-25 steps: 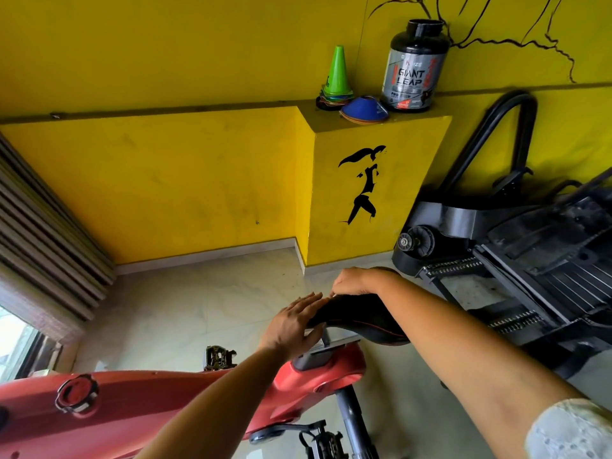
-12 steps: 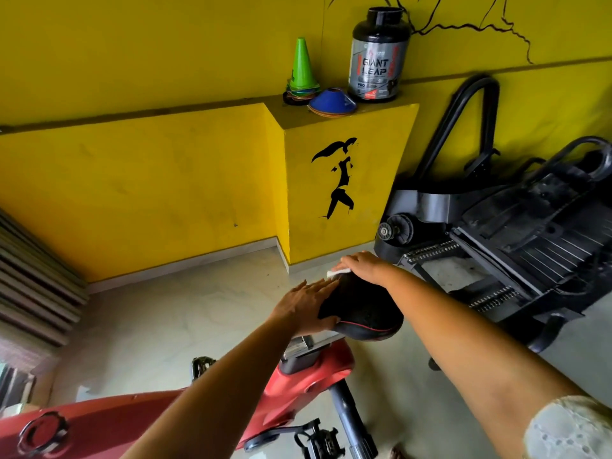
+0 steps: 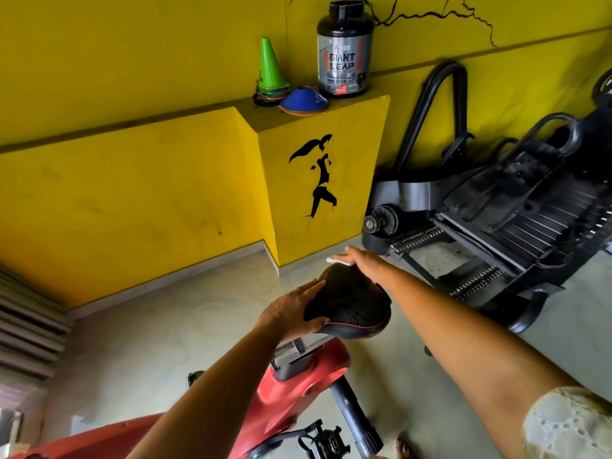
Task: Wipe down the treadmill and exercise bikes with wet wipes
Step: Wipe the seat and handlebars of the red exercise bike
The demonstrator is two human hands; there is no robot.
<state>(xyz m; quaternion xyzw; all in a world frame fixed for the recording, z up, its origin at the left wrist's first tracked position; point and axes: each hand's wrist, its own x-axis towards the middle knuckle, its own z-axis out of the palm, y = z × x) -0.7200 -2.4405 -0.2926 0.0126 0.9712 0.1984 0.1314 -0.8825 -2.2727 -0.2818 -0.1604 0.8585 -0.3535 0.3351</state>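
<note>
A red exercise bike (image 3: 291,389) stands low in the view with its black saddle (image 3: 351,303) at the centre. My left hand (image 3: 291,313) holds the saddle's left side, fingers along its edge and thumb under it. My right hand (image 3: 366,263) lies flat over the saddle's far tip and presses a white wet wipe (image 3: 337,260) onto it; only the wipe's edge shows past my fingers. A black folded treadmill (image 3: 516,207) leans at the right.
A yellow wall ledge (image 3: 351,106) carries a green cone (image 3: 270,66), blue disc cones (image 3: 303,99) and a supplement jar (image 3: 344,51). The bike's pedal (image 3: 323,442) and seat post (image 3: 356,419) are below. Marble floor (image 3: 165,326) lies left; blinds (image 3: 29,326) hang at far left.
My right hand slid with the wipe from the saddle's left rear toward its far tip. My left hand shifted along the saddle's left side. The view tilted downward and right.
</note>
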